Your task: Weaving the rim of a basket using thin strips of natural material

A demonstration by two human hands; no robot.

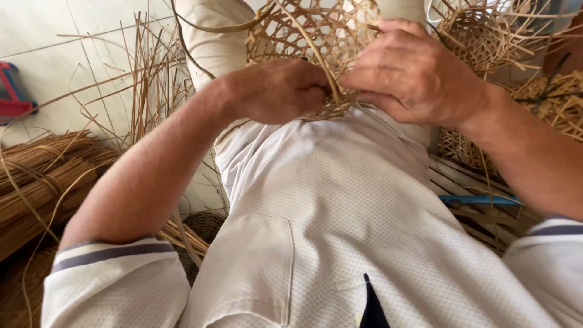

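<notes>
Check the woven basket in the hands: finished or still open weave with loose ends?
Unfinished. The basket shows open lattice with loose strips sticking out, and the left hand and right hand pinch a strip at its edge.

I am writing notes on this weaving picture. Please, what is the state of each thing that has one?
Open-weave basket: unfinished, held on lap.
Left hand: closed on the basket rim.
Right hand: pinching a strip at the rim.
Strip bundles: lying on floor.
Second basket: loose ends sticking out.

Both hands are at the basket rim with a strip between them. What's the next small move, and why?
Probably pull the loose strip snug along the rim. The left hand and right hand pinch the half-woven basket at its lower edge, and the strip arcs free above the open lattice, not yet lying flat.
</notes>
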